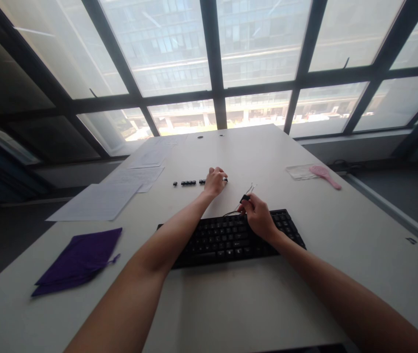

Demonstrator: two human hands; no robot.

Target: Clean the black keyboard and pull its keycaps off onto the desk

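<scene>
A black keyboard (pixel 227 238) lies in front of me, crossed by both my forearms. Beyond it, black keycaps (pixel 189 183) stand in a row on the white table. At the right end of that row is my left hand (pixel 215 181), its fingers curled and closed around a keycap (pixel 225 180). Over the back edge of the keyboard, my right hand (pixel 258 214) grips a wire keycap puller (pixel 245 198) by its black handle. The puller's thin wire prongs point up and away from me. Part of the keycap row is hidden behind my left hand.
A purple drawstring pouch (pixel 80 257) lies at the left, with printed papers (pixel 96 202) behind it. On the right, a pink handled item (pixel 325 176) rests partly on a clear plastic bag (pixel 299 172). Windows rise behind the white table (pixel 253 152).
</scene>
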